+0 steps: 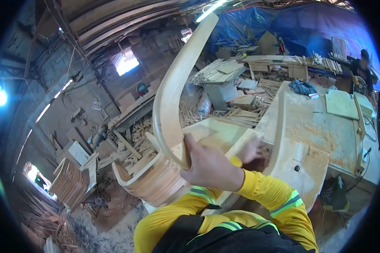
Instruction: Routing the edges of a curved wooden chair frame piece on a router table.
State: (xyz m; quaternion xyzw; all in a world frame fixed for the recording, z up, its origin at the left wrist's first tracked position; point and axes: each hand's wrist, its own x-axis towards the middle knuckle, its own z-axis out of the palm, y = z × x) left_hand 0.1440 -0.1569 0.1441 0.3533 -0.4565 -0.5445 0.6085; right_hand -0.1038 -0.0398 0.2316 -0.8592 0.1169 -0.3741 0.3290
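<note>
A long curved strip of pale wood (169, 101) rises from near my body toward the ceiling light. Its lower end is in my right hand (211, 164), thumb on the face and fingers wrapped behind the edge. My arms cross: my left hand (253, 152) reaches out to the right beneath my right forearm, beside a pale wooden panel (215, 133). Motion smears its fingers, so I cannot make out their pose. Just left of the held strip lies a stack of similar curved wooden pieces (152, 183).
A workbench (304, 126) strewn with sawdust stands to the right, carrying a blue cloth (302, 87) and a pale board (341, 104). Another curved stack (69, 181) sits at far left. Wood offcuts (137, 137) cover the floor. Another person (361, 71) is at far right.
</note>
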